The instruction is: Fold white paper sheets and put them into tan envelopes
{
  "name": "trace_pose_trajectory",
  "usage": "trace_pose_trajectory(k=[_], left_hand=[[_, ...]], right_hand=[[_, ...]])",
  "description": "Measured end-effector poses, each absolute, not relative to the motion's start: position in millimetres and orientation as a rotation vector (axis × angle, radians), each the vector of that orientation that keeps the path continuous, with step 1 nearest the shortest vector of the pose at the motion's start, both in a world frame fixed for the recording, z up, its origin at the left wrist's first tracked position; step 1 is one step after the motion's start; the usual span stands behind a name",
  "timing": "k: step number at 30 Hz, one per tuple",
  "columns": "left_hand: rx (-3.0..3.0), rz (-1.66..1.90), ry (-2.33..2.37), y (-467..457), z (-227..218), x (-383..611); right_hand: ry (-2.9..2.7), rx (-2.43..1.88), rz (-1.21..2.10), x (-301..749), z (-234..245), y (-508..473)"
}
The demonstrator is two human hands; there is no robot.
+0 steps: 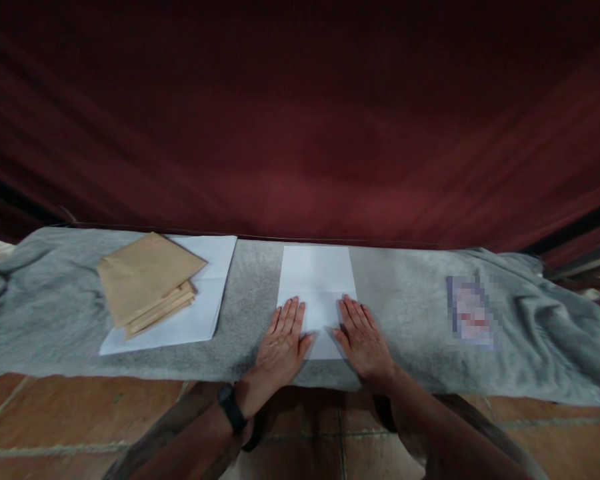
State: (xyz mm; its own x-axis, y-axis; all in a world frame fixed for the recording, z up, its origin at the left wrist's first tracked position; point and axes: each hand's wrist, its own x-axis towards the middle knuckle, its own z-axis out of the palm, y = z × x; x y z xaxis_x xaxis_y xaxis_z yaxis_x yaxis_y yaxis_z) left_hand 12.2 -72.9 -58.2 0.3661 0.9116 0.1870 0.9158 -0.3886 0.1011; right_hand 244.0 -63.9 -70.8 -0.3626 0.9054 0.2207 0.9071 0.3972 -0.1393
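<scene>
A white sheet of paper point(316, 270) with faint creases across it lies flat on a grey cloth, straight in front of me. My left hand point(283, 343) rests palm down on its left edge, fingers stretched out and pointing away from me. On the right edge, my right hand point(365, 337) lies flat in the same way, fingers extended. Neither hand grips anything. The paper shows between the two hands and beyond the fingertips; its side edges are partly hidden under the palms.
Brown envelopes point(147, 277) are piled on a stack of white paper point(215, 293) at the left. A blurred-out rectangular item point(473, 313) lies at the right. The grey cloth point(405, 287) is rumpled at both ends. Behind hangs a dark red fabric point(300, 147).
</scene>
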Motion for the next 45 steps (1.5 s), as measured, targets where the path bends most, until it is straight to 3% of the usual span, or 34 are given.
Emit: trace_pose_trajectory(k=[14, 27, 45], left_hand=[[-2.382, -0.346, -1.961, -60, -63, -8], [-2.695, -0.357, -1.734, -45, -51, 53], [-2.446, -0.203, -1.912, -29, -62, 28]], right_hand=[[-2.307, -1.737, -0.060, 263, -76, -56], [-2.407, -1.526, 0.102, 215, -65, -41], [-2.284, -1.690, -0.157, 231, -74, -32]])
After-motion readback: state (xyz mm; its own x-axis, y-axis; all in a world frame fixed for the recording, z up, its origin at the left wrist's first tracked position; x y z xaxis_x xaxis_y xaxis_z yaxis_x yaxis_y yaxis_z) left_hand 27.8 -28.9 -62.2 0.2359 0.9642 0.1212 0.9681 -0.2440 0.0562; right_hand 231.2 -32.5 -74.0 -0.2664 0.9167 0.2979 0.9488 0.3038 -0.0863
